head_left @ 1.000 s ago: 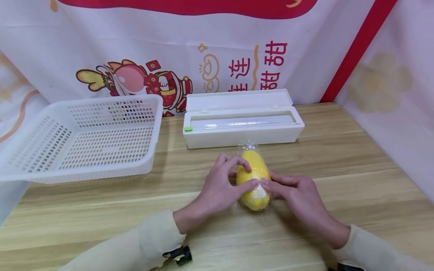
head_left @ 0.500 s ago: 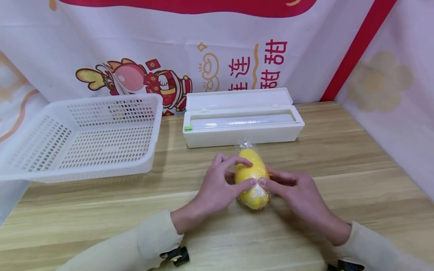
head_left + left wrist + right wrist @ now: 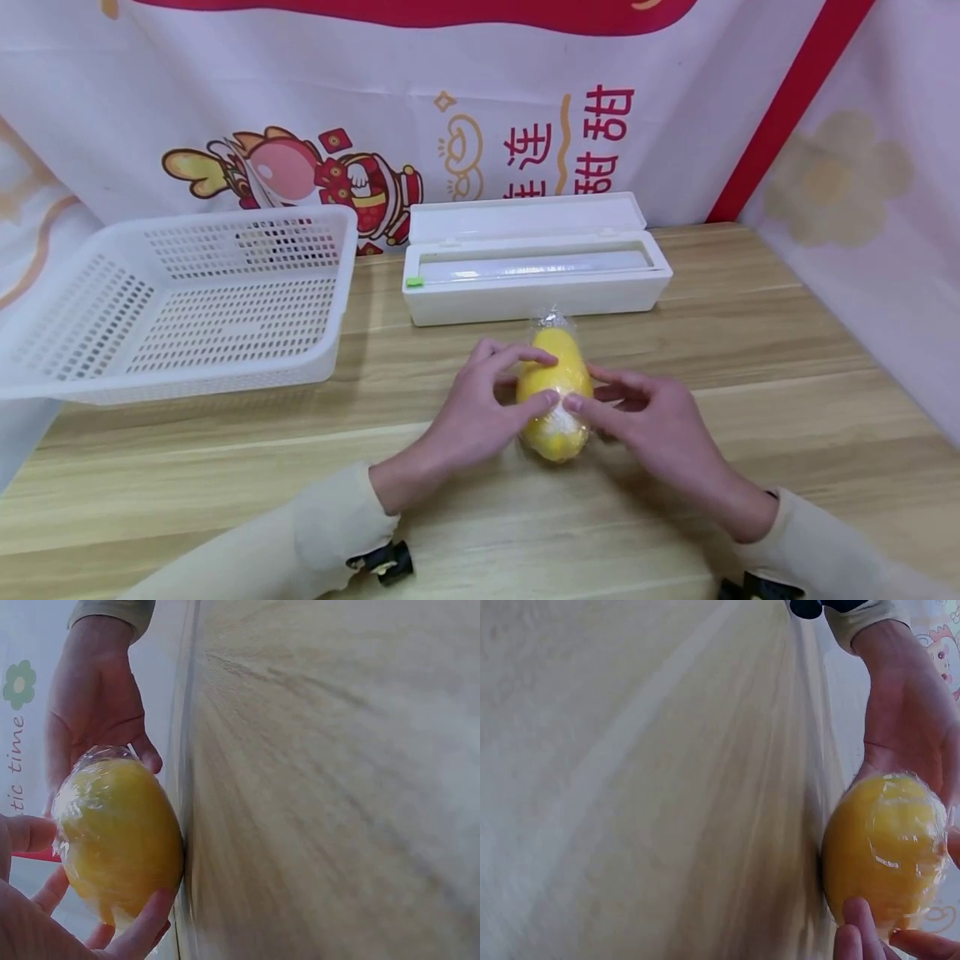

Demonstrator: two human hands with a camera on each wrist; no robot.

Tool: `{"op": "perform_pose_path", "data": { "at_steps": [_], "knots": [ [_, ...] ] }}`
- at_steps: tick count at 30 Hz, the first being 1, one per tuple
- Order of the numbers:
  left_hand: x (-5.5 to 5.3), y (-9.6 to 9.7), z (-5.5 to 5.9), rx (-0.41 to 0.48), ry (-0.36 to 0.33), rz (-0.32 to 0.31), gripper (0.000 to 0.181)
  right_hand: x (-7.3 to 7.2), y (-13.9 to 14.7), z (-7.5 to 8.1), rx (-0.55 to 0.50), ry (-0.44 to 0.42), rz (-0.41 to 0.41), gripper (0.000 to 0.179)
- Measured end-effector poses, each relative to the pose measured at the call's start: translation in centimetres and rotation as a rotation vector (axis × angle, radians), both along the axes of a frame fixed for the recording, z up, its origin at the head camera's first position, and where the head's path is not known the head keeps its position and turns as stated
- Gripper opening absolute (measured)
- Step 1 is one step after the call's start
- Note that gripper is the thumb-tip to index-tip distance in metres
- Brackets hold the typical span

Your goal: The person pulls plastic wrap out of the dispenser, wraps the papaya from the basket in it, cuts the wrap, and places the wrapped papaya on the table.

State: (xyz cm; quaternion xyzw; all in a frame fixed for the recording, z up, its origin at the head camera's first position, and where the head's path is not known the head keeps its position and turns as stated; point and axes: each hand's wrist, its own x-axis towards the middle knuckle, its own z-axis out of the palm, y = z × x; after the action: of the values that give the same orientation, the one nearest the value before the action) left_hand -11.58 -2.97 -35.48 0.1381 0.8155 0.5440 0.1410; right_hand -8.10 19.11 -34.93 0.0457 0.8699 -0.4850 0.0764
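A yellow oval fruit (image 3: pixel 556 375), wrapped in clear cling film, lies on the table in front of me. Its film bunches up in a loose tuft at the far end. My left hand (image 3: pixel 480 404) holds it from the left, the thumb on top and the index finger curled over. From the right my right hand (image 3: pixel 660 421) grips it, its thumb pressing the film close to the left thumb. Both wrist views show the wrapped fruit (image 3: pixel 124 832) between the hands, with shiny creases in the film. In the head view the fruit hides some left fingers.
Behind the fruit stands a long white cling film box (image 3: pixel 536 292), lid up, with a roll inside and a small green slider on its left end. A white perforated basket (image 3: pixel 330 346) sits at the left. A printed cloth (image 3: pixel 480 67) hangs along the table's back.
The hands and fruit have shifted very slightly left in the head view, which itself has moved a little. The thumbs have moved slightly apart over the film. Both hands keep hold of the fruit.
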Motion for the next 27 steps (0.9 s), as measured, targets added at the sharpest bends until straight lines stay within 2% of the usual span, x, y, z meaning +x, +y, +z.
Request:
{"op": "perform_pose_path", "data": {
  "at_steps": [3,5,8,11,14,17,20,24,27],
  "knots": [
    [0.0,0.1,0.0,-0.01,-0.017,0.016,0.031,-0.5,0.2,0.4,0.071,0.021,0.008,0.059],
    [0.0,0.2,0.0,-0.025,-0.013,0.026,0.035,-1.1,0.5,0.7,0.128,0.075,0.005,0.053],
    [-0.2,0.5,0.0,-0.053,0.023,0.035,0.046,-2.8,0.9,0.9,0.181,0.22,0.048,0.037],
    [-0.4,0.8,-0.1,-0.075,0.079,0.032,0.051,-5.0,1.5,0.8,0.226,0.373,0.195,0.03],
    [-0.7,1.0,0.1,-0.094,0.108,0.02,0.047,-7.1,2.1,0.9,0.269,0.416,0.387,0.041],
    [-1.1,0.9,0.4,-0.107,0.109,0.003,0.038,-8.4,2.8,1.0,0.276,0.337,0.532,0.046],
    [-1.6,0.6,0.5,-0.109,0.127,-0.014,0.031,-8.8,3.5,1.2,0.252,0.22,0.581,0.045],
    [-2.2,0.2,0.5,-0.119,0.162,0.018,0.033,-8.1,3.8,1.5,0.163,0.036,0.538,0.048],
    [-2.5,-0.2,0.4,-0.13,0.152,0.095,0.044,-6.9,3.5,1.6,0.049,-0.11,0.451,0.057]
  ]
}}
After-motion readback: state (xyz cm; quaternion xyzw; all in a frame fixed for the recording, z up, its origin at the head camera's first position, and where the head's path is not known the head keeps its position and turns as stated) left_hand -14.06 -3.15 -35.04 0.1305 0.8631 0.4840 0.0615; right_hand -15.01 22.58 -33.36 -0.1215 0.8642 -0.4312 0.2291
